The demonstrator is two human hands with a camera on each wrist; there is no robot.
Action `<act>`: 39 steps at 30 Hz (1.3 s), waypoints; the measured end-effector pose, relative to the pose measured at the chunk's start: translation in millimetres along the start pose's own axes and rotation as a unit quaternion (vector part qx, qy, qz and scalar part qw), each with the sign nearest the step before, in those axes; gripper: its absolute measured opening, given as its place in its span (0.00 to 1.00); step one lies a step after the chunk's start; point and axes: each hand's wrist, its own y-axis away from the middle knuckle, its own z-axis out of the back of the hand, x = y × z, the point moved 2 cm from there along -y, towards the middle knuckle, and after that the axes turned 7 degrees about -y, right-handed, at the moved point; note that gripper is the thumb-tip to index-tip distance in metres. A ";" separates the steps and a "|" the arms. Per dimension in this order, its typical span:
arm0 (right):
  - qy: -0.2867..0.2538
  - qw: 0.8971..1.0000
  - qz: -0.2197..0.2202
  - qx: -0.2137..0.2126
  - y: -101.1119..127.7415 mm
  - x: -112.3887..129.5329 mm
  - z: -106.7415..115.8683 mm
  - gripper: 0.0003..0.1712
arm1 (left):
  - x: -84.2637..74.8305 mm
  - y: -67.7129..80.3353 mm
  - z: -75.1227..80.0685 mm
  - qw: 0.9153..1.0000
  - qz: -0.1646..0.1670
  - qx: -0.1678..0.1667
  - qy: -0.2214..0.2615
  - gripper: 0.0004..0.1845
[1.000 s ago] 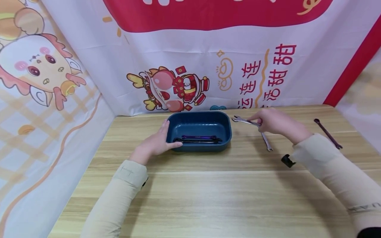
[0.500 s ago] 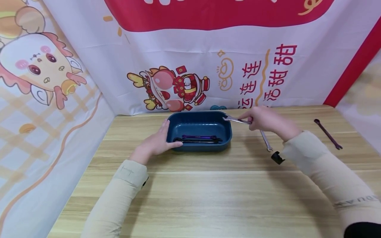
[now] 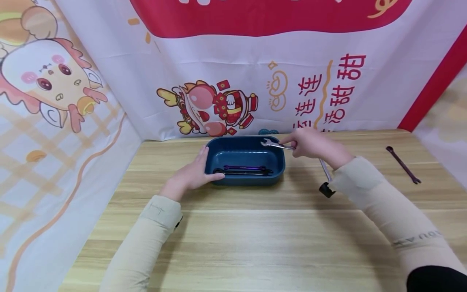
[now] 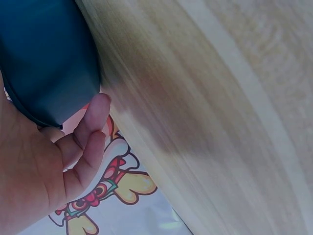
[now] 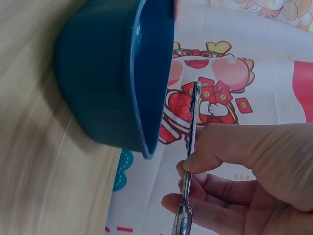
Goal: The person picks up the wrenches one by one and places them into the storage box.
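At the centre of the head view: a dark blue tray (image 3: 244, 152) sits on the wooden table (image 3: 233, 235), close to the printed backdrop (image 3: 226, 109).
Left hand: the left hand (image 3: 191, 175) rests against the tray's left end, fingers fairly straight along the wall and thumb laid on the near corner; the left wrist view shows fingertips (image 4: 95, 110) touching the blue wall, curled round nothing.
Right hand: the right hand (image 3: 310, 144) pinches a silver wrench (image 3: 277, 145) between thumb and curled fingers, clear of the table.
Wrench, where it is: its open-jawed head pokes out to the left of the fist and hangs over the tray's upper right rim; the rest of its shaft is hidden in the hand.
Wrench, long axis: roughly left to right in the head view, tilted slightly down toward the hand. In the right wrist view it runs alongside the tray's rim, just beside it and apart from it.
Already in the tray: dark wrenches (image 3: 243, 170) lie along the near wall, long axes left to right, nearly parallel to the held one.
Which hand is nearer: the right, just right of the tray.
Lower right of the tray: a second silver wrench (image 3: 324, 169) lies partly under the right forearm.
Far right: a dark wrench (image 3: 403, 164) lies alone, well apart from both hands.
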 end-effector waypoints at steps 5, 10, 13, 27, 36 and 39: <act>-0.003 1.000 0.003 0.010 -8.2 6.8 -4.9 0.28 | -0.1 -0.4 0.0 1.000 -0.002 -0.002 -0.001 0.67; -0.002 1.000 0.017 0.012 -16.3 12.0 -10.2 0.29 | 0.6 -1.6 0.0 1.000 -0.002 -0.001 -0.006 0.67; 0.002 1.000 0.023 0.012 -19.4 16.0 -11.4 0.29 | -0.2 -2.3 0.7 1.000 -0.005 -0.003 -0.004 0.67; -0.012 0.998 0.054 0.041 -37.7 30.6 -26.9 0.29 | -0.2 -0.9 1.6 1.000 -0.011 0.001 0.002 0.65; -0.013 0.996 0.071 0.043 -44.2 34.1 -35.2 0.28 | -1.4 0.2 2.7 1.000 -0.014 -0.001 -0.002 0.65; -0.013 0.996 0.071 0.047 -46.0 36.1 -38.3 0.28 | -1.3 0.3 2.2 1.000 -0.014 -0.001 -0.003 0.66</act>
